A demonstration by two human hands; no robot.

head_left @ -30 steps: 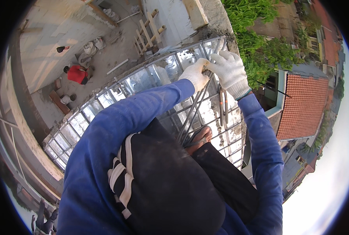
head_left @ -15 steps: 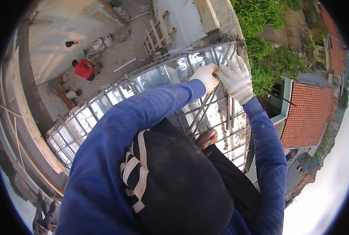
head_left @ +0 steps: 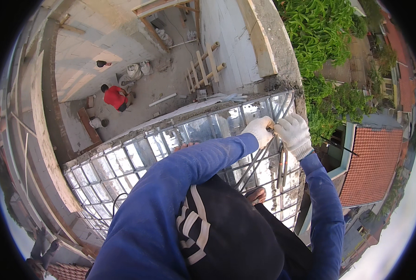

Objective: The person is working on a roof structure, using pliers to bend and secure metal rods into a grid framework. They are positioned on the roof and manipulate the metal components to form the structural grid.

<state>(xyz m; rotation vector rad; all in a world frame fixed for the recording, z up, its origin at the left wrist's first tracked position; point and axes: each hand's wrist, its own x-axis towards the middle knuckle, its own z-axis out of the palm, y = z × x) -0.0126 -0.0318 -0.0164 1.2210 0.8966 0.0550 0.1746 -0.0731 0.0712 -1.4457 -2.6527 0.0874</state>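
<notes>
Your gloved left hand [head_left: 259, 131] and gloved right hand [head_left: 293, 135] meet at the upper end of the work, knuckles up and just beside each other. The left fingers are bent inward toward the right hand, and the right fingers are curled over; whether either hand is closed tight on anything, you cannot tell from here (the gloves hide the fingertips). The dark bars [head_left: 252, 166] lie right at your hands, slanting from beneath them down toward your foot [head_left: 256, 196]. A two-handled tool [head_left: 280, 170] sits below your right hand in the view, its handles side by side against the metal grid [head_left: 124, 161], which spreads over shiny sheeting along the ledge.

Your blue sleeves [head_left: 189, 163] reach in from below, the left one crossing the grid. Beyond the ledge, down on the floor to your left, a person in red [head_left: 115, 96] crouches near a white pipe [head_left: 162, 100] and some pale sacks [head_left: 134, 71]. A ladder [head_left: 203, 70] leans farther up. On your right, past the concrete wall top [head_left: 286, 56], stand green foliage [head_left: 317, 37] and an orange tiled roof [head_left: 371, 163].
</notes>
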